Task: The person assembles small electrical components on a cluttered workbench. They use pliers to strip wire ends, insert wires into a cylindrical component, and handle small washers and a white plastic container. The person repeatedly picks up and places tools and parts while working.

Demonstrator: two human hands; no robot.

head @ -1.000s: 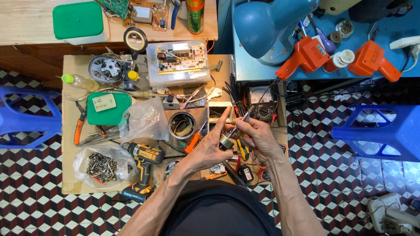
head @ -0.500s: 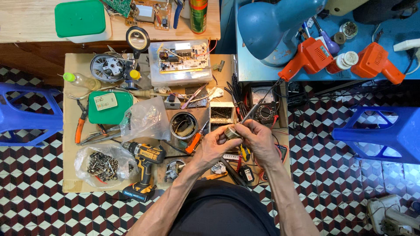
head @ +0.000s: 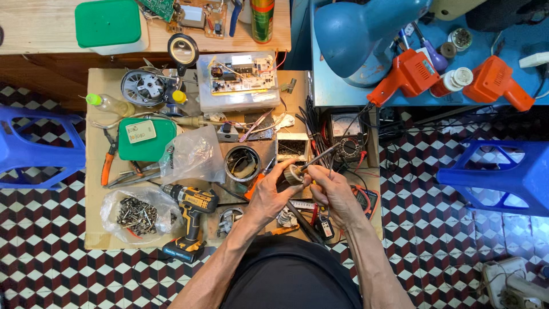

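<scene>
A small round tan part (head: 295, 174) is pinched in the left hand (head: 273, 194) above the bench (head: 94, 229), raised clear of the clutter, while a thin metal tool (head: 320, 155) is gripped by the right hand (head: 334, 194) against it.

Hemmed in: tin (head: 242, 163) and drill (head: 191, 214) to left, meter (head: 347, 137) and wires (head: 311, 117) ahead; open only toward body.
</scene>
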